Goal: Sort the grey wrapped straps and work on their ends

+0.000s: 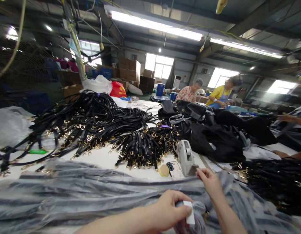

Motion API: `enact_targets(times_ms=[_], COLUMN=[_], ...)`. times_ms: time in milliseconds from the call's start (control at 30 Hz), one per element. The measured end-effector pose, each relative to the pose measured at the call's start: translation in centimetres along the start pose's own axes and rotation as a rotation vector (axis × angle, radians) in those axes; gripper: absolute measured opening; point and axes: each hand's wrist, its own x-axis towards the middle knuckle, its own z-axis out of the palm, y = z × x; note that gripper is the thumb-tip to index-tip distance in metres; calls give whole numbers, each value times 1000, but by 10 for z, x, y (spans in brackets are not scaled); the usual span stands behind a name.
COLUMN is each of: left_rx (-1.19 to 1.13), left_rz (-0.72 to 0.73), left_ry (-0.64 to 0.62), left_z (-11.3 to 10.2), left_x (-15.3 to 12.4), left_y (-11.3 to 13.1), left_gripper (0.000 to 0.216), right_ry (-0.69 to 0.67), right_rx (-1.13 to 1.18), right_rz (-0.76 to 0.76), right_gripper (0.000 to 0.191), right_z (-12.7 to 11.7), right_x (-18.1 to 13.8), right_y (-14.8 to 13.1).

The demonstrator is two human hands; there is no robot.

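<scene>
My left hand [171, 208] is closed around a clear plastic-wrapped bundle [200, 224], with the thumb on a small white label [188, 213]. My right hand [208, 180] pinches at the cutting end of a grey-white tape dispenser [186, 159], on the tape there; the tape itself is barely visible. Beneath both hands lie many long plastic-wrapped straps [92, 191] across the near side of the table. A phone [175, 169] and a yellowish tape roll [164, 170] lie left of the dispenser.
Piles of black straps with gold clasps [138, 149] cover the table's left and middle. Black fabric pieces [213, 139] are heaped at right, near more black straps [277, 182]. A co-worker's hands [290, 154] reach in from the right. Two people [189, 94] work farther back.
</scene>
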Motion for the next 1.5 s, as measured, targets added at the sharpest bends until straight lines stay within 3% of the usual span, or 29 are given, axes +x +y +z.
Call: enact_targets(times_ms=[167,300,433,600,767,900,1267,1500], left_rx=[-32,-15,81,214,285,297,217,376], left_rz=[85,223,374,460,443,444,528,619], left_ry=[19,50,118,217,209,180,128,263], left_z=[11,21,22,18,17,21,28,26], left_x=[3,6,14,24,24,18,26,9], left_y=[5,19,26,24,19,19,1,15], left_gripper=[58,52,43,38,41,41,42,31], right_ry=[-84,-60,-10,21,-126,-189,-88,-197], right_rx=[22,-11,51,200,425,487,377,406], right_rz=[168,239,176,-8,-50,-3,80,23], right_gripper=[36,33,33,38,27,29,42,43], right_z=[4,-1,-18,-37,-32,-20,-7,-6], right_x=[-6,-7,-30,-90,-145,-159,-161,-165], right_y=[9,2,-22,-75,-107,-102,-84,-91])
